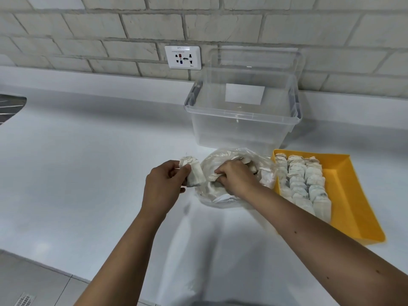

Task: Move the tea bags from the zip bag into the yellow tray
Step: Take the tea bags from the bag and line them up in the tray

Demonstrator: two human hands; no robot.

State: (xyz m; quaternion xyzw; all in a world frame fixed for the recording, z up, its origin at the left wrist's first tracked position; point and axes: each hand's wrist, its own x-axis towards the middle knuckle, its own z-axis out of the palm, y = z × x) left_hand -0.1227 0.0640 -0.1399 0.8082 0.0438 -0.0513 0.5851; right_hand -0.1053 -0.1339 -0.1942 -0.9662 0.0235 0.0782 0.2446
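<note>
Tea bags point(302, 180) are mostly done. Two or three neat rows fill the left side of the yellow tray point(353, 195), which sits just right of the zip bag point(229, 154) on the white counter point(88, 162). Right now it's the grab step. The left hand point(163, 184) pinches a small stack point(194, 173) just outside the bag's mouth. The right hand point(236, 175) is down inside the bag, fingers curled round what looks like a couple of the leftover bags point(266, 176). Next move, I reckon: lift that handful clear without dragging the floppy plastic along, carry it over the tray's near wall, and stand the bags upright against the last row. The clear storage box point(242, 120) behind isn't in the way.
</note>
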